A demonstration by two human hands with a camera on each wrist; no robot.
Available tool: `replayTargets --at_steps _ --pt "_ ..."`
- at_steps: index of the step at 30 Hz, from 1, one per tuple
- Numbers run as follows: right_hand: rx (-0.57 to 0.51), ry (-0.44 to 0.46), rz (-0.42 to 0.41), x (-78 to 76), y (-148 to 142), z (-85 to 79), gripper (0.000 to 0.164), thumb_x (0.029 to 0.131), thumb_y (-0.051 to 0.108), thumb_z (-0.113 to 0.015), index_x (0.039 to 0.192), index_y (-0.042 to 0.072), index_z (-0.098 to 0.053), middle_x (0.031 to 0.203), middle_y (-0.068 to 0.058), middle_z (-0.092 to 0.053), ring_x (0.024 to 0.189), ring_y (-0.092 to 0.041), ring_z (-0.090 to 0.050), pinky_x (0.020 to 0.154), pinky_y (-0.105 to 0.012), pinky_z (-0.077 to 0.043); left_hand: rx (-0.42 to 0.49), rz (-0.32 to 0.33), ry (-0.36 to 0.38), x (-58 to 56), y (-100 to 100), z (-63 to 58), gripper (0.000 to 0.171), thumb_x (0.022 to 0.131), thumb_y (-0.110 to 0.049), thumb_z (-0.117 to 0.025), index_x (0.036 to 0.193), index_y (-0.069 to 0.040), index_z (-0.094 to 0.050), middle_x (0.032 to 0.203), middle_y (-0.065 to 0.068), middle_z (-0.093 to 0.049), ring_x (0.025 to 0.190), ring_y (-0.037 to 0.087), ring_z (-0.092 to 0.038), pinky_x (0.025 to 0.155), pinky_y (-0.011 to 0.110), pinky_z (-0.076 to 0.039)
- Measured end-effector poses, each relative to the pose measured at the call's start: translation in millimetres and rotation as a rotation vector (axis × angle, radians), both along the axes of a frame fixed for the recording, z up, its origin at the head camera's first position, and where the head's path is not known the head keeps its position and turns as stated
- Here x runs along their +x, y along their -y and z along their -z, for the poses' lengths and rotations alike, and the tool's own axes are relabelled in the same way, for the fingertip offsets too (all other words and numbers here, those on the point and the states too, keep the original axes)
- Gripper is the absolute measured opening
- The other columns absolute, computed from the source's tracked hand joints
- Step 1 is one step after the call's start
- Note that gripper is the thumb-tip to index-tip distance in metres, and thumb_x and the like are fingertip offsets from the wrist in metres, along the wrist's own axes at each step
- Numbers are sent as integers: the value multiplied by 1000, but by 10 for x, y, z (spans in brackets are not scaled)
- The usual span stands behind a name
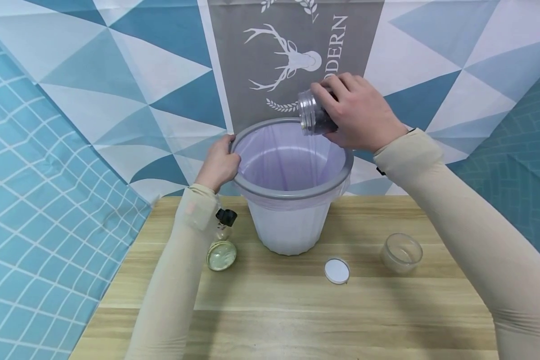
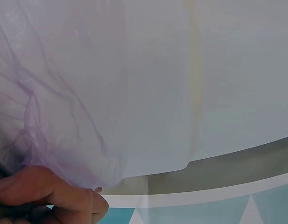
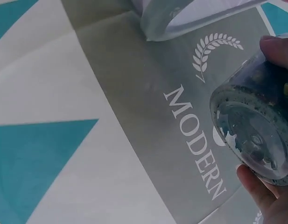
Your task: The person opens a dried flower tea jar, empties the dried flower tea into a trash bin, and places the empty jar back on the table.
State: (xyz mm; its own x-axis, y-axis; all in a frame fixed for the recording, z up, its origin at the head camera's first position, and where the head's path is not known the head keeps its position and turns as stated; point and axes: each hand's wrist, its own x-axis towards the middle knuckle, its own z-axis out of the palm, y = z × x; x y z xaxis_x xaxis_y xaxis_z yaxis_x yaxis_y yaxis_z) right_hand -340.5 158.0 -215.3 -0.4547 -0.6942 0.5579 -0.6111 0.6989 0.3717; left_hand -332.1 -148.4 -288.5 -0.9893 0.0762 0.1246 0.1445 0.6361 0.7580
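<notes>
A white trash bin [image 1: 288,227] with a grey rim [image 1: 292,192] and a thin purple liner [image 1: 281,160] stands upright on the table. At its left side my left hand [image 1: 219,162] grips the rim; in the left wrist view its curled fingers [image 2: 55,193] lie beside the crinkled liner. Above the bin's right rear, my right hand [image 1: 362,112] holds a clear jar [image 1: 311,117] tipped on its side, its uncapped mouth facing left. Something dark is inside the jar. The right wrist view shows the jar's round base [image 3: 253,137] between thumb and fingers.
On the wooden table [image 1: 274,320] lie a white round lid [image 1: 337,271] in front of the bin and a clear glass bowl [image 1: 402,252] to the right. A greenish round dish or lid [image 1: 222,256] is by my left forearm. Patterned cloth [image 1: 175,65] hangs behind.
</notes>
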Motion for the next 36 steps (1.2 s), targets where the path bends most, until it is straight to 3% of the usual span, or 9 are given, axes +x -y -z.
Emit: replayTargets --at_steps 18,36 --pt "126 -143 9 -6 4 -8 64 81 7 -77 139 -6 -53 126 -28 -59 117 -48 -55 103 -58 -48 0 1 -5 2 11 2 67 96 -4 -40 162 -4 -30 165 21 -35 145 38 -41 119 55 -37" --pt "88 -85 15 15 -32 -9 77 76 13 -86 142 -6 -51 129 -29 -58 121 -49 -53 107 -59 -46 15 -2 -11 1 2 15 66 95 -5 -40 161 -4 -31 162 21 -39 139 37 -47 116 55 -40"
